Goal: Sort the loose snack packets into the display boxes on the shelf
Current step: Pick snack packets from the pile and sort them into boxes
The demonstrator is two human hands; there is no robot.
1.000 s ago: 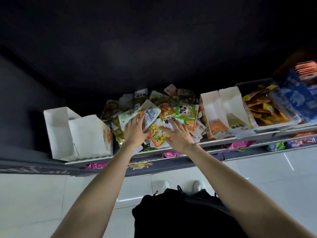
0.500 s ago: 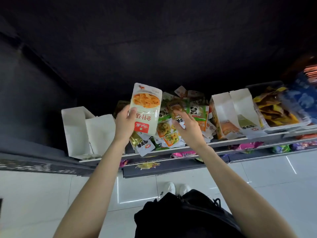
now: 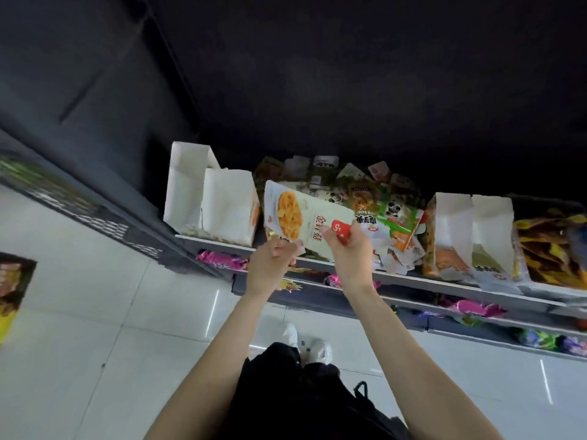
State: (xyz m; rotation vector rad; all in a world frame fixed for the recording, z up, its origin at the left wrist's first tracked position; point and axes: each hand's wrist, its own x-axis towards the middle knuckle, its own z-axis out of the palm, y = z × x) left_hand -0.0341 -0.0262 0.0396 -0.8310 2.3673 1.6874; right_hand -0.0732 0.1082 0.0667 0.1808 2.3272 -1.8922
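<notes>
Both hands hold one white packet above the shelf edge. Right hand pinches its red end, fingers curled. Left hand grips the lower edge, fingers curled. The packet lies tilted between the left white box and the loose pile, near both.

Loose packets on shelf between two pairs of boxes.
</notes>
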